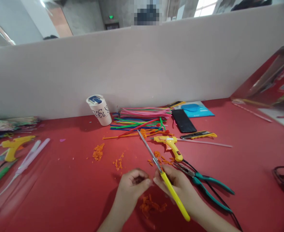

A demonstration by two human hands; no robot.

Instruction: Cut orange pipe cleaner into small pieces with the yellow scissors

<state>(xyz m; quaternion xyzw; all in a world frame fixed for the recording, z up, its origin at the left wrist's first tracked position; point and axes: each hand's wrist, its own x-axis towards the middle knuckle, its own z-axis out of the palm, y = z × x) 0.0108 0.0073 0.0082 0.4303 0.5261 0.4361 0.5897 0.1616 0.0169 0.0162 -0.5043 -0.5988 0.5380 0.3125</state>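
On the red table (59,193), a cup (100,111) stands far back, the left hand (132,185) curls closed, fingertips pinched together above orange scraps (152,204), the right hand (180,188) just beside it grips scissors (174,195), blades pointing up-left, and pliers (198,177) lie right.

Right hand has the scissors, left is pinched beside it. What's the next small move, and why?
Probably open the scissors and turn them toward the left hand. Their blades look shut and point away from it, while the right hand holds the yellow handle. Orange clippings under both hands suggest snipping; what the left pinches is too small to tell.
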